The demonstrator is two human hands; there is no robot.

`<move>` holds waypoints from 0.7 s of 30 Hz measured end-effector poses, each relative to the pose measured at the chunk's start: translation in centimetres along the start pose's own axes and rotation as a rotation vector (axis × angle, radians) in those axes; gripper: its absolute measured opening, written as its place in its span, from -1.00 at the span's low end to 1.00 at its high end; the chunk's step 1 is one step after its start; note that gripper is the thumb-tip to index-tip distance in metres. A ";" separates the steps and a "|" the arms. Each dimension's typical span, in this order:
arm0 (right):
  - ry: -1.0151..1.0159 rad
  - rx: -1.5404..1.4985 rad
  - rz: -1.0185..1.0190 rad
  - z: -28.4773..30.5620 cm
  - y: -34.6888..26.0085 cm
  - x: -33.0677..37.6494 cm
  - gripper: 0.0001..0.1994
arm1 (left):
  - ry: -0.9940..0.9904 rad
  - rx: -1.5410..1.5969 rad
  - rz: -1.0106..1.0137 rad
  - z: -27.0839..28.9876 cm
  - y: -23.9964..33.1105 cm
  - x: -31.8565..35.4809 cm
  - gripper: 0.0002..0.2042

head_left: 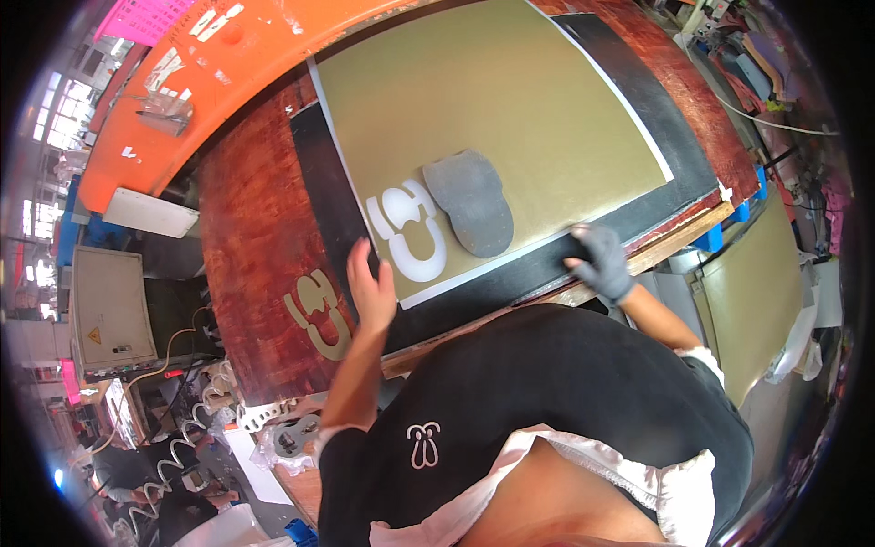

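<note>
A large olive sheet [510, 100] with white edges lies on a black mat [656, 109]. At its near left corner are white curved shapes [421, 260], like cut-outs showing a white layer beneath. Right of them rests a dark grey sole-shaped piece [468, 202], flat on the sheet. My left hand [372, 290], bare, has its fingers stretched out beside the sheet's left edge and holds nothing. My right hand [603, 263], in a grey fingerless glove, hovers or rests at the sheet's near edge with fingers apart. Which of these I cannot tell.
Olive curved pieces [325, 319] lie on the red wooden table [246, 237], left of my left hand. An orange machine beam [246, 55] spans the far left side. A grey cabinet [114, 305] stands at the left. Another olive sheet [761, 273] is at the right.
</note>
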State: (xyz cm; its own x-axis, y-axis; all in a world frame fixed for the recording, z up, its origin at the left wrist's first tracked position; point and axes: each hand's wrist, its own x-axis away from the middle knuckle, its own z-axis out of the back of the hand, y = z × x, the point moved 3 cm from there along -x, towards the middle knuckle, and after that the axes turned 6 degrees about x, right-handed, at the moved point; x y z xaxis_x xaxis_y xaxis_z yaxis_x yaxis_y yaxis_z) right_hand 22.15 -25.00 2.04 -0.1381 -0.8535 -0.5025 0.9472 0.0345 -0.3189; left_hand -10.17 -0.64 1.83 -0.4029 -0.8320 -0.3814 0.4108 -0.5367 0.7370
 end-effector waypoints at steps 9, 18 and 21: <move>0.052 0.262 -0.822 6.1 19.4 0.8 -0.49 | 0.249 -0.155 0.117 -2.6 -1.1 4.7 -0.81; -0.051 0.402 -0.799 7.8 22.0 -2.5 -0.57 | 0.301 -0.096 0.221 -2.3 0.0 5.2 -0.82; -0.214 0.331 -0.801 6.8 23.4 -2.5 -0.56 | 0.286 -0.210 0.172 -2.2 -0.3 5.0 -0.77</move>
State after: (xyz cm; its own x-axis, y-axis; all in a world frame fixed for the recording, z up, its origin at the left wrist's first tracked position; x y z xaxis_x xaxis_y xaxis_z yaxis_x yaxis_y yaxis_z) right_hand 46.66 -25.55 1.29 -0.7689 -0.6368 -0.0573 0.6291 -0.7377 -0.2449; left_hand -10.57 -4.96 -1.56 -0.0817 -0.9019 -0.4242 0.6224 -0.3786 0.6850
